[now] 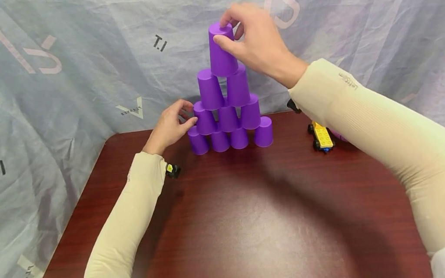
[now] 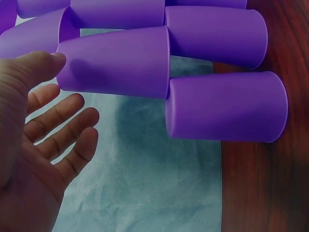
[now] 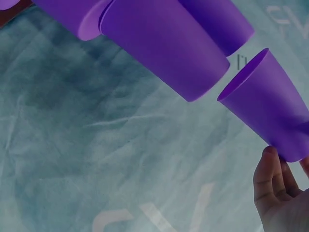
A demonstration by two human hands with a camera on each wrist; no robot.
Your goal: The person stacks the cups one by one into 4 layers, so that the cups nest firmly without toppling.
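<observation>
Pinching the top purple cup (image 1: pixel 222 49) by its upturned base with the right hand (image 1: pixel 256 44), thumb and fingers curled round it, mouth downward, at the peak of the cup pyramid (image 1: pixel 228 112). Seen from the right wrist, tilted and slightly apart from the two cups beneath. Resting the left hand (image 1: pixel 170 125) at the pyramid's left edge, thumb touching the outer cup of the second row (image 2: pixel 116 63), fingers relaxed and holding nothing. Standing on the dark red counter (image 1: pixel 252 224) before a grey printed backdrop (image 1: pixel 63 60). Parked near the right sleeve, a yellow toy car (image 1: pixel 321 137).
</observation>
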